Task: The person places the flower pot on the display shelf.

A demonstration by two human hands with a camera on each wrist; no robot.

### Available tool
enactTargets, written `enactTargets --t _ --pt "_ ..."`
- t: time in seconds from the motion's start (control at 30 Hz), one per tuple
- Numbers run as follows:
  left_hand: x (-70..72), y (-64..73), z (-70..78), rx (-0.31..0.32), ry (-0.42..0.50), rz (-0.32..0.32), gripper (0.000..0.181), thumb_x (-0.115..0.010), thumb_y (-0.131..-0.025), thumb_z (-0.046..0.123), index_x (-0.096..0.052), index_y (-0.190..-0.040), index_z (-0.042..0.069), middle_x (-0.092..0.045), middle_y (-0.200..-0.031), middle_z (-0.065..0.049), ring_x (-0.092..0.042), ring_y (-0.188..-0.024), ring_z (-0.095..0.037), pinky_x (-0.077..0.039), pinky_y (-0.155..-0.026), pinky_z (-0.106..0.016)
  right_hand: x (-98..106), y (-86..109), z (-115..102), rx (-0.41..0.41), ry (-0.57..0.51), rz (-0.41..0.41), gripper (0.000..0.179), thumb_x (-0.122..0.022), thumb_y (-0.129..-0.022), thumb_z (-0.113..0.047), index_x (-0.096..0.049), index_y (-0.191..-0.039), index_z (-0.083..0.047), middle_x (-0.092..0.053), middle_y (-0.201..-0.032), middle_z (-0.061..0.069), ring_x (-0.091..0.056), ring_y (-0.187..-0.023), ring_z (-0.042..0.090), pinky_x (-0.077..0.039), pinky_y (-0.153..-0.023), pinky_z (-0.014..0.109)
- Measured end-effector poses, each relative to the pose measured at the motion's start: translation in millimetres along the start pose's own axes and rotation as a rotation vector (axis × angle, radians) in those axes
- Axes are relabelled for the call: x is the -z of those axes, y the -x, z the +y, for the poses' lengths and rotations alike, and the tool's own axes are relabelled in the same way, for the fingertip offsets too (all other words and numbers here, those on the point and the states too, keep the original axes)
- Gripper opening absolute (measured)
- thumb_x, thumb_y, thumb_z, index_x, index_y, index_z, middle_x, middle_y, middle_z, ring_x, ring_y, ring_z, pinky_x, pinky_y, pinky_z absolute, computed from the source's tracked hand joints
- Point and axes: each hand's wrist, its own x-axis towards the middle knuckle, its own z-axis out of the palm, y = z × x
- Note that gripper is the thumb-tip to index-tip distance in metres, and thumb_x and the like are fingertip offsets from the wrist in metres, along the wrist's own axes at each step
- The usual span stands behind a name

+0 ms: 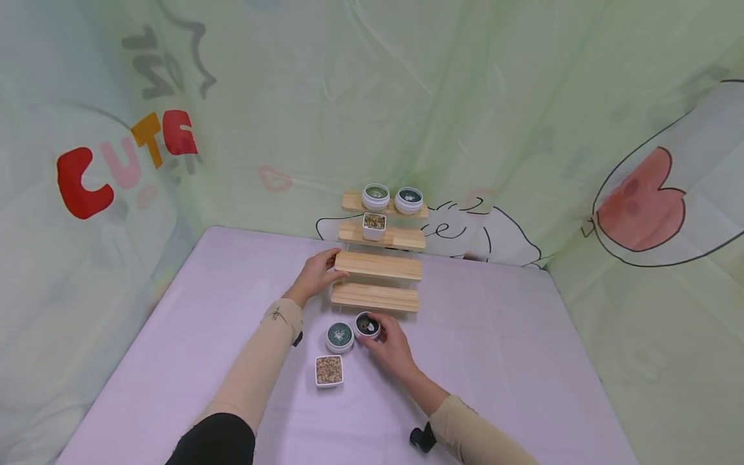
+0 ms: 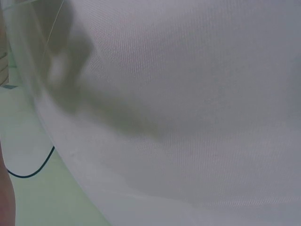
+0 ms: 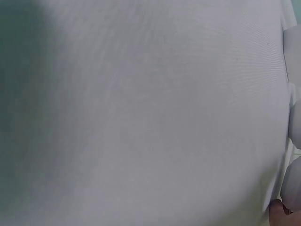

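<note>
A wooden tiered stand (image 1: 378, 265) rises at the back of the table, its planks stepped upward. My left hand (image 1: 316, 276) pinches the left end of a lower plank between thumb and fingers. In front of the bottom plank, my right hand (image 1: 391, 342) grips a small round white pot (image 1: 367, 325) with dark contents by its side. Just left of it sits another round white pot (image 1: 340, 337) with blue-green filling. A square white pot (image 1: 329, 371) of brownish grains stands nearer me. At the right wrist view's edge, white rounded pots (image 3: 291, 183) show beside a fingertip.
Two round pots (image 1: 376, 197) (image 1: 409, 200) stand on the top plank and a square pot (image 1: 374, 226) on the plank below. A pale lilac cloth (image 1: 494, 361) covers the table. Printed fabric walls (image 1: 465, 97) hang close behind the stand and on both sides.
</note>
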Motion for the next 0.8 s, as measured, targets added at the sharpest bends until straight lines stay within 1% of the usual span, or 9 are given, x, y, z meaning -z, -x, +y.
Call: enactTargets --t 0.1,0.2,0.37,0.47,0.67,0.8 --pt "-0.5 0.2 -0.1 -0.003 -0.005 0.0 0.072 -0.077 -0.086 0.021 -0.042 -0.142 -0.008 -0.049 -0.14 -0.026 -0.053 -0.126 -0.034 -0.046 -0.107 -0.034 5 1.0 -4 0.014 0.02 -0.003 0.049 -0.08 -0.08 -0.009 -0.061 -0.124 -0.002 -0.057 -0.124 0.018 -0.057 -0.116 0.035 -0.058 -0.091 0.037" --pt "-1.0 -0.1 -1.0 -0.002 -0.006 0.004 0.072 -0.077 -0.086 0.021 -0.042 -0.142 -0.008 -0.05 -0.139 -0.026 -0.053 -0.126 -0.033 -0.047 -0.106 -0.033 11 1.2 -9 0.028 0.021 -0.008 0.049 -0.081 -0.08 -0.009 -0.061 -0.124 -0.003 -0.057 -0.125 0.018 -0.058 -0.114 0.038 -0.06 -0.082 0.036" --pt "-0.9 -0.5 -1.6 0.011 0.003 0.002 0.073 -0.077 -0.086 0.021 -0.042 -0.143 -0.007 -0.05 -0.14 -0.025 -0.053 -0.127 -0.033 -0.046 -0.107 -0.033 22 0.6 -20 -0.015 -0.028 -0.045 0.049 -0.079 -0.081 -0.006 -0.06 -0.126 -0.005 -0.056 -0.126 0.016 -0.057 -0.116 0.038 -0.06 -0.085 0.032" --pt "-0.5 0.2 -0.7 0.021 0.008 -0.001 0.073 -0.077 -0.086 0.021 -0.042 -0.143 -0.007 -0.049 -0.141 -0.025 -0.052 -0.127 -0.033 -0.046 -0.107 -0.034 30 -1.7 -27 -0.037 -0.038 -0.056 0.049 -0.078 -0.082 -0.006 -0.059 -0.128 -0.006 -0.055 -0.128 0.015 -0.055 -0.118 0.036 -0.059 -0.088 0.034" --pt "0.0 0.6 0.2 0.023 0.001 0.0 0.072 -0.077 -0.086 0.021 -0.042 -0.143 -0.007 -0.049 -0.14 -0.025 -0.053 -0.127 -0.034 -0.046 -0.107 -0.034 43 -14.1 -39 -0.084 -0.04 -0.008 0.05 -0.078 -0.084 -0.009 -0.058 -0.13 -0.008 -0.053 -0.132 0.013 -0.053 -0.123 0.033 -0.056 -0.095 0.04" --pt "0.4 -0.3 0.9 0.021 0.004 -0.007 0.072 -0.076 -0.087 0.021 -0.041 -0.143 -0.008 -0.049 -0.14 -0.026 -0.052 -0.127 -0.034 -0.046 -0.107 -0.035 52 -26.7 -45 -0.087 -0.05 0.028 0.051 -0.077 -0.084 -0.007 -0.057 -0.131 -0.005 -0.052 -0.132 0.014 -0.052 -0.124 0.033 -0.055 -0.096 0.041"
